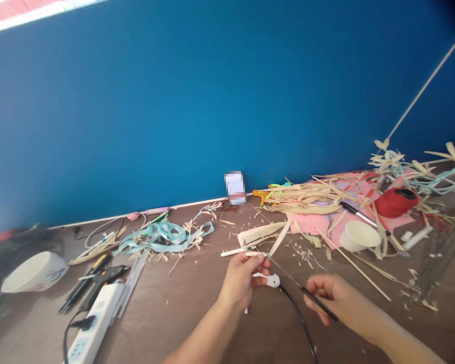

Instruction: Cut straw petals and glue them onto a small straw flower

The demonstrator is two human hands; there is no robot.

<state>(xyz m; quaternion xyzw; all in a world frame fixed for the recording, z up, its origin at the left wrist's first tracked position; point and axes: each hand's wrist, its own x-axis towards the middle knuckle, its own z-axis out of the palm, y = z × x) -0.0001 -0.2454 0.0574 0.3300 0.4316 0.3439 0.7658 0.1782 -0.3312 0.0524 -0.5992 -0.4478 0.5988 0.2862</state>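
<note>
My left hand point(245, 278) is closed, pinching a pale strip of dried husk point(256, 254) between thumb and fingertips. In my right hand point(331, 301) is a slim tool with a black handle point(318, 302) and a long thin metal shaft. Its tip reaches the husk strip at my left fingertips; whether it presses into it I cannot tell. Just beside my left fingers lies a white plastic piece point(272, 280) with a black cord point(301, 321) running toward me. Beyond the hands are a wide husk piece point(261, 232) and a white stick point(233, 252).
Left are a power strip point(94, 326), a glue gun point(105, 283), clear sticks point(132, 283), blue ribbon point(167, 237) and a white bowl point(36, 273). Right are a husk bundle point(307, 198), a paper cup point(359, 236), red thread point(396, 202) and a marker point(358, 213). A blue wall point(212, 101) stands behind.
</note>
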